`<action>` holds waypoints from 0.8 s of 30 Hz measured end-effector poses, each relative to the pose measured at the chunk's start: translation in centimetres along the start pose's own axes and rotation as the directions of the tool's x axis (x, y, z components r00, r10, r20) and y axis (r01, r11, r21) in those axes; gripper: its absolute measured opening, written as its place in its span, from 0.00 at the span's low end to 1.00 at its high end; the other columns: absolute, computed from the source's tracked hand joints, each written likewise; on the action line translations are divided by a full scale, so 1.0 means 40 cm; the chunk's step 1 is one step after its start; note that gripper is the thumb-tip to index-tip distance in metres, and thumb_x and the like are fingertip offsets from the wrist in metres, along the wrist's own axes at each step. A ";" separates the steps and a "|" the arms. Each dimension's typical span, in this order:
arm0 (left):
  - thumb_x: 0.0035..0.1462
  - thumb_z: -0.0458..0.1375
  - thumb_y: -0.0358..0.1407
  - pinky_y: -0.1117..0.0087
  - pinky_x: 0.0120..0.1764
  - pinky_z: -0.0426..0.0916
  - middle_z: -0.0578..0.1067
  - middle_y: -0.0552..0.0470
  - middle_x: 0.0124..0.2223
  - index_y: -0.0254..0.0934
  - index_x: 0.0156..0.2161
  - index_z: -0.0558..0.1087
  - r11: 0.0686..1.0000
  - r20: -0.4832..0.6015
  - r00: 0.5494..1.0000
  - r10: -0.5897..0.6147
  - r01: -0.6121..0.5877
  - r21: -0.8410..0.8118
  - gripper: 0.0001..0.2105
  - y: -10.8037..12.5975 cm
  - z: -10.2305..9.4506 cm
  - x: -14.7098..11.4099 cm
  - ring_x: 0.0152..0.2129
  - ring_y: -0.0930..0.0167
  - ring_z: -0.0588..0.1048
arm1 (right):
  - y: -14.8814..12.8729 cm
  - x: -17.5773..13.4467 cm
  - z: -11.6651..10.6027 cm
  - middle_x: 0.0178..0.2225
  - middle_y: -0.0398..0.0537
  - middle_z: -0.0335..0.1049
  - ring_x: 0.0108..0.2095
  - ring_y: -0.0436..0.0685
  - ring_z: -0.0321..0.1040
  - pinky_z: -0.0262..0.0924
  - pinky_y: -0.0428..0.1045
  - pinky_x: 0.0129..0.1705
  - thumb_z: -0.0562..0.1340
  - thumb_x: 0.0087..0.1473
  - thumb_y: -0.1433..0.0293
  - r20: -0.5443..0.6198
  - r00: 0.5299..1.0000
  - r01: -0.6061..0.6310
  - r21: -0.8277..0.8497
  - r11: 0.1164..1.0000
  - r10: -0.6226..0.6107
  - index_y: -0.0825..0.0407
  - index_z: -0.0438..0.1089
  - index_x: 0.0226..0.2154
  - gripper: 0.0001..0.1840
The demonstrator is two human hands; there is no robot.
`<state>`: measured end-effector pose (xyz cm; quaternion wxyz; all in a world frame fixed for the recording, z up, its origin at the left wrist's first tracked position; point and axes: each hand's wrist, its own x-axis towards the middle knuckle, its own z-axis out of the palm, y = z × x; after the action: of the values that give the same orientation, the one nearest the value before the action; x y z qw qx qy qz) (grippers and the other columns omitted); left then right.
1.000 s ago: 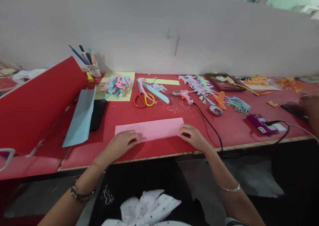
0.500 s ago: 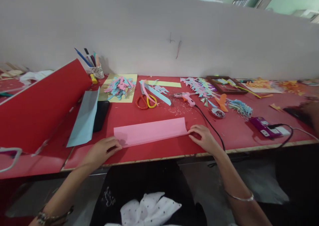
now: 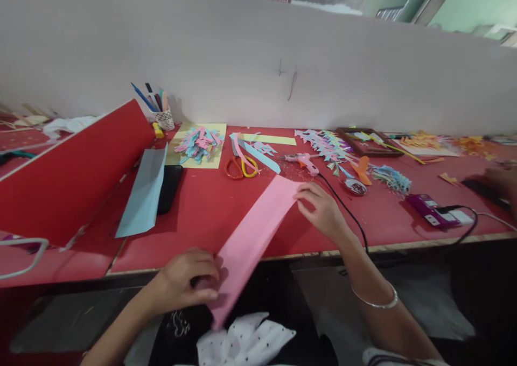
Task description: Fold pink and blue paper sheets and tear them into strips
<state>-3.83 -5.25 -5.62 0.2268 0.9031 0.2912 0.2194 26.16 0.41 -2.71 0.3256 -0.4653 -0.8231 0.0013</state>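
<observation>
A long pink paper strip (image 3: 254, 231) slants from the tabletop down over the table's front edge towards my lap. My right hand (image 3: 323, 207) is closed in a pinch on its upper right corner. At the lower end, my left hand (image 3: 189, 280) is curled round the left edge, thumb and fingers a little apart with paper between them. The strip's lower corner hangs free and is blurred. Beyond the strip lie scissors (image 3: 233, 168) with red and yellow handles, a light blue paper strip (image 3: 264, 159) and a pink glue gun (image 3: 302, 161).
On the left lean a red board (image 3: 76, 177) and a light blue sheet (image 3: 143, 194) beside a black flat object (image 3: 169, 188). Paper scraps (image 3: 200, 142), a pen cup (image 3: 165, 119) and a purple power box (image 3: 432, 211) stand about. A co-worker's hand (image 3: 503, 180) is at far right.
The pink strip has swung from lying nearly level on the table to a steep slant. My left hand has moved down and towards me; my right hand has lifted its end slightly.
</observation>
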 end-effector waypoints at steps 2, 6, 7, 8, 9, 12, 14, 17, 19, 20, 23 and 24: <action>0.54 0.47 0.44 0.75 0.29 0.64 0.72 0.53 0.25 0.38 0.28 0.71 0.998 0.051 0.998 -0.036 0.039 -0.056 0.15 0.013 0.007 0.022 0.24 0.74 0.70 | -0.016 0.034 -0.009 0.35 0.49 0.64 0.40 0.55 0.62 0.57 0.50 0.43 0.53 0.50 0.72 -0.076 0.997 0.032 0.033 0.999 -0.030 0.50 0.66 0.28 0.07; 0.53 0.49 0.41 0.68 0.40 0.64 0.71 0.49 0.37 0.40 0.38 0.68 0.966 -0.203 0.945 -0.256 0.246 -0.074 0.11 -0.002 0.014 0.089 0.36 0.69 0.69 | -0.038 0.108 0.000 0.33 0.48 0.63 0.40 0.56 0.61 0.56 0.53 0.44 0.55 0.49 0.69 -0.182 0.983 0.040 0.151 0.988 -0.012 0.50 0.64 0.24 0.05; 0.51 0.51 0.41 0.65 0.43 0.63 0.69 0.47 0.42 0.40 0.43 0.66 0.948 -0.316 0.894 -0.318 0.305 -0.092 0.14 -0.012 0.014 0.109 0.41 0.67 0.67 | -0.042 0.125 0.008 0.33 0.47 0.62 0.39 0.55 0.61 0.57 0.53 0.43 0.55 0.49 0.70 -0.196 0.981 0.039 0.187 0.982 -0.001 0.50 0.64 0.24 0.05; 0.49 0.53 0.41 0.63 0.44 0.63 0.66 0.46 0.46 0.39 0.47 0.62 0.930 -0.407 0.836 -0.367 0.341 -0.138 0.19 -0.021 0.012 0.131 0.43 0.66 0.66 | -0.046 0.141 0.017 0.33 0.47 0.62 0.38 0.55 0.61 0.57 0.52 0.42 0.55 0.49 0.71 -0.202 0.979 0.042 0.220 0.975 0.003 0.50 0.63 0.25 0.04; 0.47 0.55 0.41 0.62 0.45 0.63 0.64 0.44 0.49 0.39 0.51 0.58 0.912 -0.465 0.784 -0.411 0.354 -0.209 0.24 -0.031 0.009 0.152 0.43 0.65 0.66 | -0.050 0.156 0.027 0.33 0.47 0.62 0.38 0.54 0.61 0.57 0.52 0.42 0.55 0.49 0.72 -0.203 0.979 0.052 0.249 0.967 -0.001 0.50 0.63 0.26 0.04; 0.43 0.58 0.42 0.64 0.43 0.65 0.63 0.43 0.51 0.37 0.55 0.51 0.814 -0.380 0.778 -0.501 0.274 -0.512 0.35 -0.046 -0.003 0.208 0.44 0.65 0.67 | -0.061 0.193 0.059 0.34 0.47 0.61 0.39 0.53 0.60 0.58 0.50 0.42 0.52 0.49 0.77 -0.188 0.981 0.116 0.327 0.938 -0.056 0.50 0.62 0.29 0.07; 0.43 0.58 0.44 0.66 0.42 0.66 0.68 0.43 0.49 0.36 0.52 0.59 0.681 -0.255 0.783 -0.567 0.271 -0.681 0.30 -0.045 -0.009 0.234 0.43 0.64 0.68 | -0.067 0.213 0.077 0.36 0.47 0.61 0.40 0.52 0.60 0.58 0.49 0.41 0.51 0.49 0.78 -0.175 0.980 0.156 0.391 0.907 -0.093 0.50 0.62 0.30 0.09; 0.44 0.57 0.46 0.66 0.40 0.67 0.74 0.44 0.42 0.33 0.38 0.70 0.435 -0.098 0.695 -0.712 0.327 -0.839 0.20 -0.035 -0.012 0.256 0.41 0.61 0.70 | -0.070 0.237 0.100 0.38 0.48 0.59 0.41 0.52 0.60 0.60 0.48 0.39 0.51 0.49 0.78 -0.162 0.983 0.163 0.510 0.845 -0.091 0.50 0.61 0.31 0.08; 0.45 0.57 0.45 0.65 0.39 0.68 0.76 0.44 0.39 0.33 0.34 0.72 0.305 -0.051 0.625 -0.779 0.307 -0.902 0.16 -0.031 -0.011 0.264 0.39 0.61 0.72 | -0.068 0.249 0.113 0.41 0.49 0.57 0.39 0.51 0.61 0.61 0.47 0.38 0.52 0.48 0.76 -0.139 0.990 0.104 0.581 0.807 -0.027 0.50 0.60 0.34 0.08; 0.46 0.57 0.44 0.65 0.39 0.68 0.76 0.45 0.39 0.33 0.33 0.72 0.269 -0.049 0.598 -0.800 0.284 -0.920 0.15 -0.030 -0.011 0.268 0.39 0.62 0.72 | -0.067 0.253 0.118 0.42 0.49 0.56 0.37 0.49 0.62 0.61 0.47 0.36 0.53 0.47 0.75 -0.112 0.993 0.050 0.605 0.795 0.023 0.50 0.58 0.36 0.10; 0.50 0.53 0.41 0.67 0.42 0.67 0.75 0.46 0.42 0.34 0.35 0.72 0.251 -0.097 0.532 -0.841 0.225 -0.942 0.13 -0.033 -0.012 0.276 0.42 0.65 0.71 | -0.061 0.255 0.130 0.40 0.47 0.59 0.29 0.46 0.62 0.61 0.46 0.32 0.58 0.43 0.72 0.057 0.990 -0.136 0.632 0.763 0.129 0.50 0.56 0.40 0.18; 0.50 0.53 0.41 0.67 0.43 0.66 0.74 0.47 0.44 0.34 0.36 0.72 0.252 -0.115 0.505 -0.855 0.212 -0.944 0.13 -0.035 -0.012 0.278 0.43 0.66 0.70 | -0.060 0.254 0.133 0.36 0.45 0.60 0.28 0.46 0.62 0.61 0.45 0.32 0.59 0.43 0.72 0.129 0.983 -0.183 0.633 0.752 0.130 0.50 0.56 0.40 0.18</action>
<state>3.49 2.83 -3.05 0.5868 0.3581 0.5131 0.5139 17.86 8.46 -0.74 0.4319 -0.3927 -0.7430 0.3275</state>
